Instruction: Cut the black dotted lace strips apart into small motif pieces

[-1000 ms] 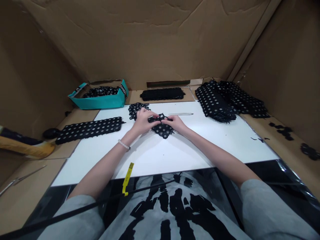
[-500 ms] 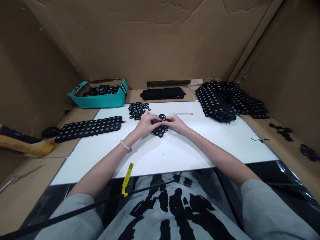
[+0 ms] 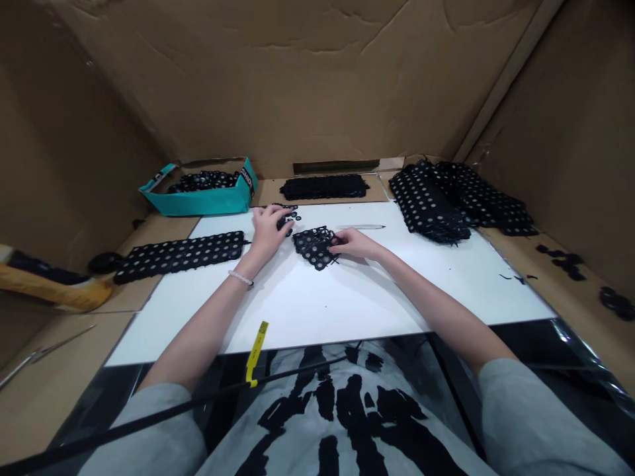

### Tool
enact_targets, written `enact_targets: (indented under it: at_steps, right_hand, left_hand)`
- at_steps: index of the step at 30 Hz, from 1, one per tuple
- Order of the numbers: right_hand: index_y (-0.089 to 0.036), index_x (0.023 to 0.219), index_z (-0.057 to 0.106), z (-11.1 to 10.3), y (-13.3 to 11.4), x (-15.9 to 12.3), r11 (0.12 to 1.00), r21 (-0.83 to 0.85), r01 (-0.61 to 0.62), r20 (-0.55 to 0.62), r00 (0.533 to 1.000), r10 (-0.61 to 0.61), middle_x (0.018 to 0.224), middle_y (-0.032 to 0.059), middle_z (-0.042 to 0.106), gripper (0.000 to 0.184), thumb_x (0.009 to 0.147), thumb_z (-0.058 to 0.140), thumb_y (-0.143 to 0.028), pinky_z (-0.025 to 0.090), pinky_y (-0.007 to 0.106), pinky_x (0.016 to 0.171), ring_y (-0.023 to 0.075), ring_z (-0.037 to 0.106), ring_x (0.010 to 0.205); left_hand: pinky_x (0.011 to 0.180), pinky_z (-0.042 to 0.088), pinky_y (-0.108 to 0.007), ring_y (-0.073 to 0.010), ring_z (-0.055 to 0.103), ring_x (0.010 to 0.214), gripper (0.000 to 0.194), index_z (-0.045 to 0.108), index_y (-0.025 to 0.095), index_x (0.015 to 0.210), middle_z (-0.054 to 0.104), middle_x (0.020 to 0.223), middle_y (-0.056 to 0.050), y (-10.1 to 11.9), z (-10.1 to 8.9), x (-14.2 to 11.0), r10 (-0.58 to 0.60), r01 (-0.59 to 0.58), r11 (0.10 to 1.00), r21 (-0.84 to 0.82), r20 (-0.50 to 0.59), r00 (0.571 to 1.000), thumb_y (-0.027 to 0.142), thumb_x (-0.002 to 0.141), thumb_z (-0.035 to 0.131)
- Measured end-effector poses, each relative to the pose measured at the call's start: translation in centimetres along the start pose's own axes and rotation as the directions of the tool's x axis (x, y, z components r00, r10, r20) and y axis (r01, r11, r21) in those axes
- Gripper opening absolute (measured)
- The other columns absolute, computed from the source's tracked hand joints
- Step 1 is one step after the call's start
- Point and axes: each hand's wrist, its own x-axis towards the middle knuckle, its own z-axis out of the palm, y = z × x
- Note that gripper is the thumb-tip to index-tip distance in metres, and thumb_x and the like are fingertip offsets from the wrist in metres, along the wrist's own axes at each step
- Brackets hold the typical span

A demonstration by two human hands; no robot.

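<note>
Over on the far left we've got a yellow-and-black handled tool (image 3: 49, 295) resting on the cardboard, with a pair of long-bladed scissors (image 3: 34, 357) down toward the near corner. Behind them sits a teal box tray (image 3: 198, 203) holding black lace, and by the left edge of the white tabletop (image 3: 317, 317) lies a dotted black lace strip (image 3: 178, 256). Now to the action near the far edge: the left hand (image 3: 268, 233), bracelet on its wrist, is loosely curled, its fingertips (image 3: 278, 213) on a little cluster of black lace scraps (image 3: 289, 218), and we can't tell whether it has hold of them. Just beside that, a black lace patch (image 3: 313, 246) lies mid-table, the right hand (image 3: 354, 243) pinching its right side between thumb and fingers. Beyond it runs a slim white pencil (image 3: 360, 227), then a heaped pile of dotted lace (image 3: 426, 201) at the far right corner, with black scraps (image 3: 560, 264) out on the cardboard
</note>
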Motion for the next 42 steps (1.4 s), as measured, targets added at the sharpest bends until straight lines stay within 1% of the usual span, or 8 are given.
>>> enact_targets:
  at_steps: [3, 6, 19, 25, 31, 34, 37, 42]
  right_hand:
    - [-0.014, 0.070, 0.064, 0.2, 0.0, 0.1, 0.989, 0.137, -0.062, -0.051, 0.996, 0.070, 0.058, -0.0024, 0.058, 0.034, 0.056, 0.080, -0.040, 0.041, 0.025, 0.057, 0.0111, 0.051, 0.057]
    - [-0.013, 0.075, 0.067, 0.8, 0.0, 0.2, 0.969, 0.245, -0.034, -0.073, 0.996, 0.053, 0.061, -0.0006, 0.061, 0.039, 0.058, 0.081, -0.045, 0.043, 0.024, 0.057, 0.0113, 0.052, 0.058]
    - [-0.014, 0.079, 0.070, 0.8, 0.0, 0.0, 0.897, 0.434, -0.084, 0.032, 0.996, 0.077, 0.076, 0.0001, 0.069, 0.035, 0.055, 0.086, -0.032, 0.051, 0.025, 0.072, 0.0102, 0.060, 0.067]
    - [-0.011, 0.075, 0.071, 0.5, 0.6, 0.7, 0.922, 0.382, -0.072, -0.001, 0.997, 0.078, 0.065, 0.0030, 0.068, 0.035, 0.055, 0.087, -0.036, 0.052, 0.024, 0.064, 0.0106, 0.060, 0.059]
    - [-0.012, 0.069, 0.067, 0.3, 0.9, 0.6, 0.921, 0.379, -0.087, -0.003, 0.995, 0.095, 0.063, 0.0042, 0.068, 0.036, 0.054, 0.089, -0.037, 0.055, 0.025, 0.064, 0.0114, 0.062, 0.058]
    - [-0.014, 0.066, 0.062, 0.3, 0.7, 0.6, 0.914, 0.397, -0.084, -0.054, 0.992, 0.115, 0.060, 0.0039, 0.068, 0.039, 0.053, 0.090, -0.039, 0.054, 0.024, 0.059, 0.0123, 0.063, 0.056]
    - [-0.015, 0.066, 0.060, 0.6, 0.5, 0.5, 0.924, 0.375, -0.077, -0.127, 0.983, 0.133, 0.058, 0.0040, 0.067, 0.042, 0.053, 0.089, -0.043, 0.050, 0.022, 0.052, 0.0120, 0.062, 0.054]
    - [-0.015, 0.069, 0.063, 1.3, 0.2, 0.4, 0.925, 0.380, 0.009, -0.113, 0.993, 0.037, 0.056, -0.0013, 0.062, 0.040, 0.055, 0.085, -0.045, 0.046, 0.022, 0.055, 0.0089, 0.055, 0.052]
  left_hand:
    - [0.096, 0.030, -0.046, -0.0283, 0.048, 0.101, 0.027, 0.073, 0.025, 0.094, 0.070, 0.102, -0.006, 3.0, -0.3, -0.9, 0.225, -0.208, 0.972, -0.112, 0.170, 0.959, 0.048, 0.083, 0.064]
    - [0.093, 0.029, -0.046, -0.0273, 0.050, 0.096, 0.029, 0.073, 0.025, 0.091, 0.073, 0.092, -0.005, 4.9, 0.1, -1.8, 0.285, -0.253, 0.954, -0.160, 0.227, 0.931, 0.050, 0.077, 0.071]
    - [0.083, 0.039, -0.042, -0.0252, 0.054, 0.088, 0.019, 0.072, 0.023, 0.081, 0.074, 0.081, -0.003, 5.5, 0.8, -2.0, 0.072, -0.017, 0.969, -0.246, 0.216, 0.974, 0.041, 0.075, 0.072]
    - [0.076, 0.045, -0.036, -0.0231, 0.059, 0.081, 0.017, 0.075, 0.021, 0.079, 0.074, 0.082, -0.004, 3.2, 1.7, -0.9, -0.061, 0.110, 0.941, -0.319, 0.159, 0.985, 0.036, 0.077, 0.065]
    - [0.086, 0.043, -0.043, -0.0281, 0.057, 0.093, 0.015, 0.073, 0.022, 0.072, 0.072, 0.085, -0.006, -1.7, 0.5, 0.5, -0.275, 0.256, 0.947, -0.193, -0.076, 0.959, 0.036, 0.073, 0.070]
    - [0.096, 0.035, -0.049, -0.0318, 0.049, 0.106, 0.017, 0.072, 0.024, 0.076, 0.070, 0.096, -0.007, -1.6, -0.3, 0.5, -0.190, 0.186, 0.982, -0.041, -0.135, 0.972, 0.040, 0.073, 0.074]
    - [0.097, 0.035, -0.047, -0.0285, 0.049, 0.103, 0.022, 0.071, 0.023, 0.090, 0.069, 0.099, -0.006, 0.9, -0.4, -0.2, 0.030, -0.030, 0.996, -0.080, -0.012, 0.999, 0.043, 0.080, 0.069]
    - [0.087, 0.041, -0.042, -0.0262, 0.050, 0.094, 0.030, 0.069, 0.021, 0.096, 0.070, 0.090, -0.007, 5.0, 0.5, -1.9, 0.300, -0.265, 0.941, -0.210, 0.155, 0.941, 0.047, 0.082, 0.067]
